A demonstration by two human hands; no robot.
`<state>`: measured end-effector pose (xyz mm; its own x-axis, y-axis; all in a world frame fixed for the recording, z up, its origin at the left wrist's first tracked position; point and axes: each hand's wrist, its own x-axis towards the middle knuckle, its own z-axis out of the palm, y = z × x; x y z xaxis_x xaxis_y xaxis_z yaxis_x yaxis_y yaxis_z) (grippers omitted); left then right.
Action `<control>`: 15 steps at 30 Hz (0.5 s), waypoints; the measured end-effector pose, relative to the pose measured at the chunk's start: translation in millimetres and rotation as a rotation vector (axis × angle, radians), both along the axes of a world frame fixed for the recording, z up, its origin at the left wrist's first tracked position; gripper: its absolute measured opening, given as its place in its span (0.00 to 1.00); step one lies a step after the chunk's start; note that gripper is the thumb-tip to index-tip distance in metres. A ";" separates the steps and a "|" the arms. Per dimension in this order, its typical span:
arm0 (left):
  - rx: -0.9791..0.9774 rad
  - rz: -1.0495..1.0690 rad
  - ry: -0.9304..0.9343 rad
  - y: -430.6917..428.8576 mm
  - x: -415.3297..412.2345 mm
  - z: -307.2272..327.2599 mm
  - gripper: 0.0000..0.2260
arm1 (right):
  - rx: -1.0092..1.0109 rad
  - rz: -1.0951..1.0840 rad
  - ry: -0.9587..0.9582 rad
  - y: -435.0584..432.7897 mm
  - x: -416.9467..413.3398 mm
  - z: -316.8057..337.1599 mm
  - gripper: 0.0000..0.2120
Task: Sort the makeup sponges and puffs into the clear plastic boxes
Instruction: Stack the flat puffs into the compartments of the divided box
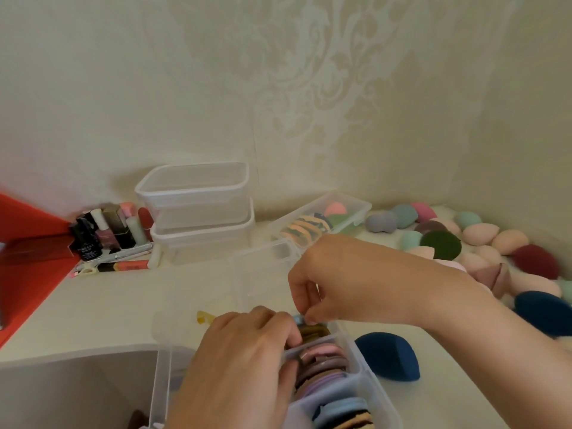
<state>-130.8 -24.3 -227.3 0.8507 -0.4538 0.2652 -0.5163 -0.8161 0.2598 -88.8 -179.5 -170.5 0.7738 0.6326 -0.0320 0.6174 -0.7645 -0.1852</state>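
we see a white table [123,305]. along its back edge stand cosmetic bottles [108,230] at the left, a stack of two clear boxes [192,212] in the middle and an open clear box [356,205] beside it. loose sponges [483,236] crowd the back right corner and the right edge. a divided box [365,370] sits at the near edge, with a navy sponge [390,356] just beside it on the right and a small yellow piece [205,317] near it on the left.

Divided box [360,360] at the near edge of the table [108,311], puffs [325,362] in its compartments, one sponge [390,356] just right of it, stacked boxes [198,209] behind-left by the wall, open box [356,209] behind, sponge pile [483,243] along the right, bottles [108,230] far left.
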 end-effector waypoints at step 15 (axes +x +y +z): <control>-0.045 0.045 -0.044 2.4 -7.1 -4.3 0.14 | 0.040 -0.067 -0.116 29.0 -7.2 -12.9 0.08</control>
<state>-137.9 -21.8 -231.7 0.8571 -0.4018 0.3224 -0.4909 -0.8269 0.2743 -96.0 -150.5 -183.4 0.8113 0.5785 0.0842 0.5843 -0.7981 -0.1472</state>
